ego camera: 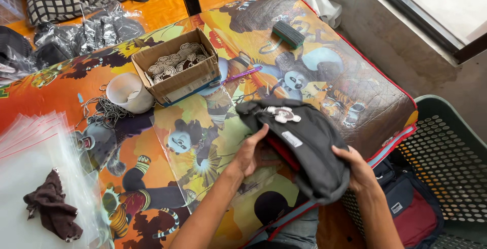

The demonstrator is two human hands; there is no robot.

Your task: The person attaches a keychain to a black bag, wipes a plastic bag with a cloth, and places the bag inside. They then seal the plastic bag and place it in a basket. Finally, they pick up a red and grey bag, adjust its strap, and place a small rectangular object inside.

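Note:
A dark grey fabric pouch (309,147) with a small white charm (283,114) and a white label lies at the near edge of the table, held in both hands. My left hand (249,153) grips its left side, where a red lining shows. My right hand (359,169) holds its right end from below. The pouch rests partly on the colourful cartoon-print cover (203,127).
A cardboard box (177,71) of white charms, a white cup (129,92) and ball chains (104,109) sit at the left. A purple pen (242,74) and a dark eraser block (288,34) lie farther back. Clear plastic bags (35,147), a brown cloth (50,211), a green crate (451,157).

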